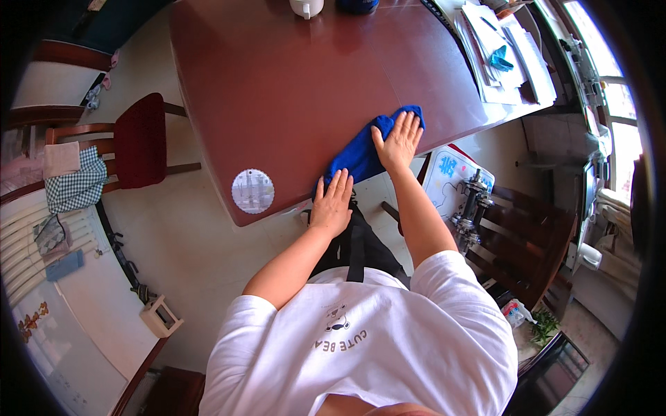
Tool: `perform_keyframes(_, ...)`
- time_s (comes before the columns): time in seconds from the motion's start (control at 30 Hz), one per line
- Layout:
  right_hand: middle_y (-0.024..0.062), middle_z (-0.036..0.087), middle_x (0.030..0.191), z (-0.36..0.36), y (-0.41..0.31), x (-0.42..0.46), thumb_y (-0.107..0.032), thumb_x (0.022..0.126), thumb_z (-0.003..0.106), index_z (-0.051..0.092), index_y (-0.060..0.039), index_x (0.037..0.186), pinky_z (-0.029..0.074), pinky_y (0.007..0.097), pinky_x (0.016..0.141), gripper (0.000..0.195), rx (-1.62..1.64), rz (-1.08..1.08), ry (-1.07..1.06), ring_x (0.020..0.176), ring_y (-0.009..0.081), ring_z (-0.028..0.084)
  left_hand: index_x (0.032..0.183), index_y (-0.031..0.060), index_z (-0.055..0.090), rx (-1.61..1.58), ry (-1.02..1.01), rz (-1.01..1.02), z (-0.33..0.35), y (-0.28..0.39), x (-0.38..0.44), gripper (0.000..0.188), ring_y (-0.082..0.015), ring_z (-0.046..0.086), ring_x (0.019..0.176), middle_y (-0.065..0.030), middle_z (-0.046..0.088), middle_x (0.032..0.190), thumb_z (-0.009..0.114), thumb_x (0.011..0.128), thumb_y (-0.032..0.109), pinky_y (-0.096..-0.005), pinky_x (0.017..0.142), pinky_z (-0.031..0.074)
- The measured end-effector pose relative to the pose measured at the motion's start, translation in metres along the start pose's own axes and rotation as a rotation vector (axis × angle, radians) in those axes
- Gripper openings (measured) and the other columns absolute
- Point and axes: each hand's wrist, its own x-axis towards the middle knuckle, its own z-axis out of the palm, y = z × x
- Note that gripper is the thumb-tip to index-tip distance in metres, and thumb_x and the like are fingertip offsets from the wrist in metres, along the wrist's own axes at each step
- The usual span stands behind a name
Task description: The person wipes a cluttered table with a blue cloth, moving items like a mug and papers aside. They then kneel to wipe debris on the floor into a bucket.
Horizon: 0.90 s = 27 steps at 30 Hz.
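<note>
A blue cloth [356, 151] lies bunched along the near edge of a reddish-brown table [281, 93]. My right hand [399, 143] rests flat on the cloth's right end, thumb spread from the fingers. At the cloth's left end, my left hand [331, 205] lies palm down, its fingertips on the fabric at the table's edge. Part of the cloth is hidden under both hands. To the left of my left hand, a round, scalloped-edged mat [253, 191] with a shiny surface lies near the table's corner.
A white mug [307, 8] and a dark blue object [359, 5] stand at the far edge. Stacked papers [499, 57] cover the right side. A red-seated chair [140, 140] stands left; another wooden chair [525, 239], with metal dumbbells [473, 203] on it, is close on my right.
</note>
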Motion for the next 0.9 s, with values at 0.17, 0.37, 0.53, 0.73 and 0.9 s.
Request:
perform_keyframes(0.17,0.0203,0.023,0.148,0.003,-0.038,0.003,-0.052,0.085,0.046,0.027,0.0035,0.141,0.005,0.0435,0.114,0.081,0.089,-0.169,-0.032,0.140,0.0313,0.014,0.140,-0.0002,0.027,-0.011,0.011,-0.126,0.003,-0.004,-0.009,0.079,-0.0268,0.016,0.140,-0.0159,0.019,0.150,0.064,0.078,0.031,-0.0472,0.111,0.016)
perform_keyframes(0.37,0.0177,0.020,0.150,-0.009,-0.136,-0.041,-0.054,0.086,0.042,0.025,0.0022,0.142,0.005,0.0414,0.115,0.081,0.133,-0.498,-0.247,0.141,0.0294,0.012,0.139,-0.0031,0.028,-0.036,0.038,-0.379,0.000,-0.047,-0.052,0.075,-0.0293,0.016,0.139,-0.0192,0.022,0.148,0.060,0.082,0.033,-0.0471,0.111,0.015)
perform_keyframes(0.53,0.0164,0.017,0.151,-0.001,-0.205,-0.069,-0.054,0.088,0.039,0.022,0.0018,0.143,0.004,0.0407,0.115,0.080,0.165,-0.653,-0.317,0.141,0.0290,0.008,0.137,-0.0054,0.030,-0.024,0.067,-0.534,-0.006,-0.079,-0.087,0.074,-0.0306,0.016,0.139,-0.0217,0.024,0.146,0.058,0.083,0.036,-0.0460,0.111,0.018)
perform_keyframes(0.73,0.0157,0.019,0.150,0.013,-0.282,-0.058,-0.055,0.086,0.041,0.022,0.0004,0.143,0.004,0.0408,0.115,0.082,0.136,-0.807,-0.286,0.141,0.0288,0.011,0.138,-0.0034,0.028,-0.073,0.178,-0.601,-0.006,-0.104,-0.104,0.077,-0.0316,0.020,0.137,-0.0218,0.026,0.145,0.060,0.082,0.039,-0.0489,0.110,0.019)
perform_keyframes(0.9,0.0141,0.020,0.150,0.029,-0.345,-0.025,-0.059,0.084,0.041,0.023,-0.0022,0.144,0.004,0.0427,0.114,0.084,0.132,-0.757,-0.194,0.141,0.0288,0.011,0.139,-0.0013,0.028,-0.079,0.302,-0.667,-0.004,-0.123,-0.099,0.076,-0.0311,0.024,0.137,-0.0200,0.026,0.146,0.060,0.082,0.038,-0.0504,0.109,0.022)
